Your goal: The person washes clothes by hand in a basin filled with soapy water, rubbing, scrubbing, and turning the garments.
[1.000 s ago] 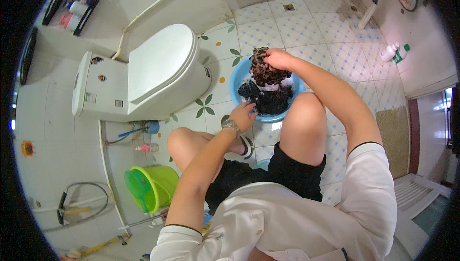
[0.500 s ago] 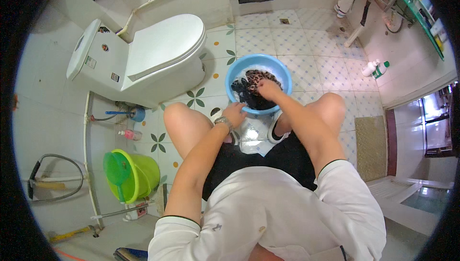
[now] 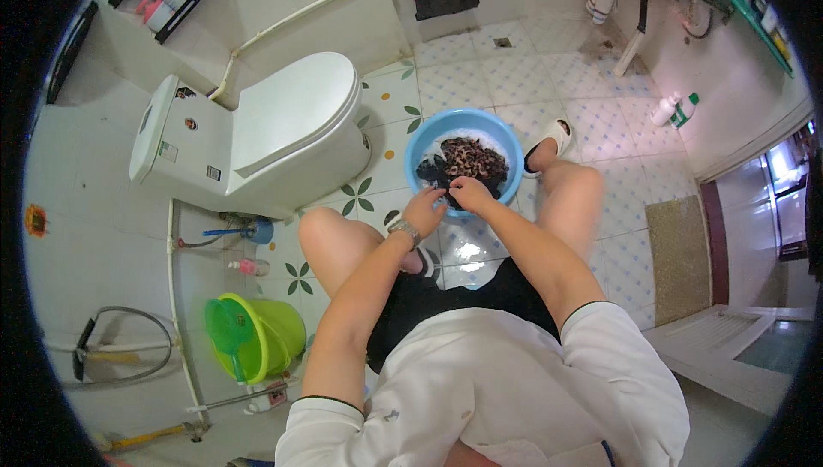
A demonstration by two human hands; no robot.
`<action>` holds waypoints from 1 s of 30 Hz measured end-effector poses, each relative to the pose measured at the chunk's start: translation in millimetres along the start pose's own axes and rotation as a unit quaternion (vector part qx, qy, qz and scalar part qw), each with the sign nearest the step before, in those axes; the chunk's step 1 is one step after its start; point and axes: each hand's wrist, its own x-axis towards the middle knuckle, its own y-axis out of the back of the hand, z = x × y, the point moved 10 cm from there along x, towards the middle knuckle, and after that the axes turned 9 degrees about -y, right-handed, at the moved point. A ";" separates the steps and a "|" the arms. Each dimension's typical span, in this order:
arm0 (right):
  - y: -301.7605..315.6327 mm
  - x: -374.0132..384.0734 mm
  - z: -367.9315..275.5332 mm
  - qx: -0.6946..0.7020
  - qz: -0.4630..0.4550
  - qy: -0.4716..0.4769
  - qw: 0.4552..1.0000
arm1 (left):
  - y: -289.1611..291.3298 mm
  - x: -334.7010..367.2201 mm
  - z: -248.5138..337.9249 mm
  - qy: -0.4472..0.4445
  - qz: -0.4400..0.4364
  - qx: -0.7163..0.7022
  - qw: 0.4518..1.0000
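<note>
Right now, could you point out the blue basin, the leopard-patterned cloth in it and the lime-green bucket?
Blue basin (image 3: pixel 464 117): head view, far side, by the rim.
Leopard-patterned cloth (image 3: pixel 471 161): head view, middle of its visible top.
Lime-green bucket (image 3: pixel 287 330): head view, outer side wall.

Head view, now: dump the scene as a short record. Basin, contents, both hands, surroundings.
basin: round, light-blue basin on tiled floor
contents: leopard-print cloth, black cloth, white suds
left_hand: left hand at near rim; grip unclear
right_hand: right hand at black cloth, near side; grip unclear
left_side: toilet, lid down; lime-green bucket
right_side: two bottles by wall
</note>
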 end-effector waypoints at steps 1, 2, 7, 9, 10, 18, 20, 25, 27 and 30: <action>-5.7 5.8 -0.1 0.025 -0.037 0.006 0.999 | 1.5 7.0 0.2 -0.003 -0.001 0.008 1.000; -11.0 14.9 -1.4 0.034 -0.046 0.002 0.998 | 4.4 13.8 -6.1 0.004 -0.012 0.012 1.000; -24.5 45.8 35.7 0.047 -0.009 -0.018 0.999 | 40.2 77.0 2.0 -0.067 -0.051 0.044 0.996; -26.9 62.1 57.3 0.093 -0.013 -0.063 0.994 | 50.9 105.4 -10.4 -0.074 -0.090 0.053 0.992; -27.1 69.8 62.7 0.096 -0.016 -0.073 0.993 | 53.7 120.4 -16.6 -0.082 -0.116 0.064 0.988; 6.5 151.9 88.9 -0.034 0.120 -0.080 0.989 | 32.1 202.3 -103.1 -0.088 -0.154 0.008 0.984; 6.6 172.8 84.2 -0.122 0.151 -0.084 0.977 | 12.1 201.9 -131.5 -0.089 -0.147 -0.034 0.985; -28.5 226.4 103.8 -0.275 0.047 -0.083 0.957 | -47.8 183.3 -174.0 -0.083 -0.113 -0.077 0.987; -22.9 252.1 110.8 -0.322 0.046 -0.063 0.943 | -69.1 173.4 -177.4 -0.085 -0.102 -0.089 0.987; -19.5 272.2 79.3 -0.386 0.050 -0.026 0.921 | -96.6 155.4 -188.3 -0.070 -0.120 -0.072 0.988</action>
